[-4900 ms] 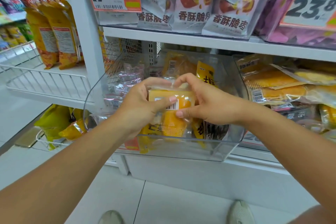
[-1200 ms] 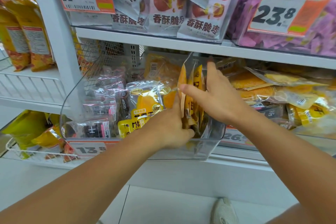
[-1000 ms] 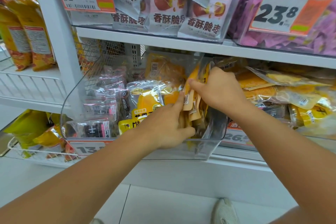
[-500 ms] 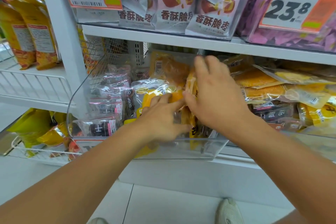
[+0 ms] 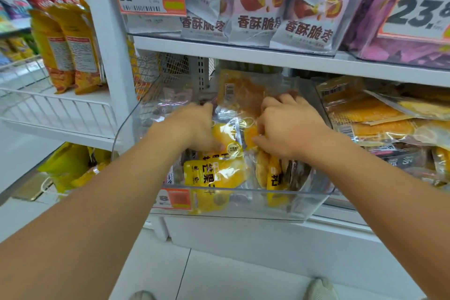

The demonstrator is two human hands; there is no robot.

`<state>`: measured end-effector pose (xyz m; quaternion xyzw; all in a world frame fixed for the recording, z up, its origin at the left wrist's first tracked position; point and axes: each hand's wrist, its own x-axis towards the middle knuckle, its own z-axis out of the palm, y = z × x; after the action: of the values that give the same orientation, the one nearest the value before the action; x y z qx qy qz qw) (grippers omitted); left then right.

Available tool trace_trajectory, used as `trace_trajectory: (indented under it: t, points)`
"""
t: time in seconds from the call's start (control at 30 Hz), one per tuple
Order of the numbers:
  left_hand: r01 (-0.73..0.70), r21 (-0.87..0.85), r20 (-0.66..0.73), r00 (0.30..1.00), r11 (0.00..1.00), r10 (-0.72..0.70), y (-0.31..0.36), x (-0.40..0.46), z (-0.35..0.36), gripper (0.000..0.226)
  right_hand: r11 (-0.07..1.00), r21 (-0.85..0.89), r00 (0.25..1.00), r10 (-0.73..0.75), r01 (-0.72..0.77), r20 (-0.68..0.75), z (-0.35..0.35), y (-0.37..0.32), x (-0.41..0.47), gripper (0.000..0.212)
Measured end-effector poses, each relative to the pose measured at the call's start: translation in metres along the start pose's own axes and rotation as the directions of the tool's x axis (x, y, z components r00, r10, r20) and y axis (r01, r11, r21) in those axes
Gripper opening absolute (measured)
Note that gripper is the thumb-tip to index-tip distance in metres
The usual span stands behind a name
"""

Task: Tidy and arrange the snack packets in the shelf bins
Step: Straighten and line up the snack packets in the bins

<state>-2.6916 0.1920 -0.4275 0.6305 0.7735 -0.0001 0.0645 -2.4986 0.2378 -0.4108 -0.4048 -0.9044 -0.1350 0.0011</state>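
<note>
Both hands work inside the clear bin point(image 5: 280, 204). The left hand point(image 5: 192, 126) and right hand point(image 5: 289, 126) curl their fingers around upright yellow mango packets point(image 5: 219, 173), apparently squaring them into front-facing rows.

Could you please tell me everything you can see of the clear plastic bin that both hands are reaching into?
The bin is a clear plastic tub with a rounded front corner, pulled out past the white shelf edge under the upper shelf. An orange price tag sits on its front wall. It holds yellow mango packets, some upright, and darker packets at left. The left hand and right hand reach inside onto the packets.
</note>
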Motion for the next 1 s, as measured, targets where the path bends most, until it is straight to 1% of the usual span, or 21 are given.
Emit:
trace_trajectory:
  t: [0.07, 0.13, 0.2, 0.27, 0.33, 0.4, 0.47, 0.53, 0.57, 0.6, 0.63, 0.67, 0.7, 0.73, 0.77, 0.8, 0.83, 0.87, 0.9, 0.93, 1.0]
  points:
    - [0.025, 0.009, 0.001, 1.0, 1.0, -0.025, -0.001, 0.011, 0.004, 0.078, 1.0, -0.011, 1.0, -0.014, 0.014, 0.009, 0.002, 0.001, 0.0, 0.048]
    - [0.029, -0.046, -0.028, 0.999, 0.999, -0.031, -0.003, 0.014, 0.004, 0.072, 0.999, -0.014, 0.999, -0.049, 0.049, -0.017, 0.007, 0.0, -0.004, 0.059]
    - [-0.023, -0.116, -0.072, 0.997, 0.993, 0.014, 0.0, 0.011, 0.004, 0.064, 0.991, 0.088, 0.988, -0.09, 0.102, -0.127, 0.008, 0.002, -0.012, 0.071]
    - [-0.11, -0.217, -0.144, 0.986, 0.97, 0.08, 0.006, 0.001, 0.005, 0.048, 0.947, 0.267, 0.963, -0.115, 0.18, -0.242, 0.002, 0.006, -0.018, 0.086]
    - [-0.183, -0.396, -0.217, 0.971, 0.9, 0.102, 0.017, -0.013, 0.009, 0.042, 0.904, 0.33, 0.951, -0.199, 0.271, -0.236, -0.006, 0.007, -0.02, 0.098]
    - [-0.251, -0.581, -0.246, 0.961, 0.774, 0.127, 0.034, -0.029, 0.014, 0.032, 0.878, 0.332, 0.938, -0.305, 0.344, -0.164, -0.007, 0.001, -0.015, 0.102]
    - [-0.234, -0.661, -0.213, 0.969, 0.712, 0.121, 0.055, -0.041, 0.022, 0.026, 0.86, 0.384, 0.94, -0.328, 0.338, -0.093, -0.005, -0.001, -0.008, 0.094]
    - [-0.141, -0.704, -0.15, 0.988, 0.696, 0.048, 0.067, -0.048, 0.026, 0.029, 0.881, 0.358, 0.944, -0.331, 0.311, -0.004, -0.004, -0.003, -0.001, 0.082]
    - [-0.096, -0.745, -0.105, 0.994, 0.66, 0.026, 0.069, -0.052, 0.025, 0.027, 0.901, 0.311, 0.941, -0.334, 0.302, 0.055, -0.006, -0.004, 0.001, 0.07]
    - [-0.067, -0.764, -0.065, 0.998, 0.642, 0.027, 0.067, -0.057, 0.023, 0.023, 0.925, 0.229, 0.935, -0.334, 0.302, 0.116, -0.006, -0.004, 0.004, 0.05]
    - [-0.066, -0.738, -0.05, 0.998, 0.672, 0.044, 0.063, -0.064, 0.019, 0.023, 0.938, 0.147, 0.924, -0.338, 0.315, 0.178, -0.006, -0.003, 0.006, 0.032]
    - [-0.08, -0.625, -0.046, 0.997, 0.777, 0.066, 0.056, -0.071, 0.014, 0.029, 0.942, 0.099, 0.911, -0.334, 0.32, 0.242, -0.008, -0.002, 0.006, 0.035]
    - [-0.111, -0.428, -0.064, 0.994, 0.897, 0.093, 0.047, -0.078, 0.01, 0.039, 0.943, 0.052, 0.892, -0.327, 0.328, 0.312, -0.01, -0.001, 0.006, 0.046]
    - [-0.136, -0.202, -0.07, 0.99, 0.97, 0.124, 0.037, -0.084, 0.006, 0.049, 0.942, -0.005, 0.874, -0.31, 0.337, 0.375, -0.012, 0.002, 0.005, 0.055]
    - [-0.133, -0.039, -0.054, 0.99, 0.99, 0.131, 0.03, -0.091, 0.002, 0.057, 0.934, -0.062, 0.851, -0.292, 0.353, 0.437, -0.013, 0.004, 0.004, 0.06]
    - [-0.108, 0.027, -0.014, 0.994, 0.994, 0.109, 0.025, -0.094, -0.003, 0.058, 0.921, -0.122, 0.818, -0.261, 0.37, 0.512, -0.014, 0.005, 0.003, 0.066]
    - [-0.087, 0.045, 0.018, 0.996, 0.995, 0.086, 0.022, -0.093, -0.005, 0.052, 0.915, -0.144, 0.79, -0.236, 0.377, 0.566, -0.014, 0.005, 0.002, 0.072]
    - [-0.091, 0.065, 0.042, 0.995, 0.994, 0.088, 0.022, -0.09, -0.006, 0.042, 0.915, -0.137, 0.767, -0.227, 0.378, 0.6, -0.016, 0.003, -0.001, 0.077]
    - [-0.109, 0.088, 0.05, 0.993, 0.99, 0.105, 0.025, -0.087, -0.005, 0.037, 0.924, -0.099, 0.767, -0.244, 0.37, 0.593, -0.017, 0.002, -0.001, 0.074]
    - [-0.135, 0.089, 0.055, 0.99, 0.987, 0.13, 0.027, -0.083, -0.003, 0.041, 0.935, -0.01, 0.781, -0.291, 0.355, 0.552, -0.017, 0.004, 0.0, 0.065]
    - [-0.211, 0.033, 0.052, 0.976, 0.977, 0.209, 0.028, -0.08, 0.002, 0.047, 0.916, 0.243, 0.793, -0.398, 0.319, 0.461, -0.026, 0.006, 0.0, 0.044]
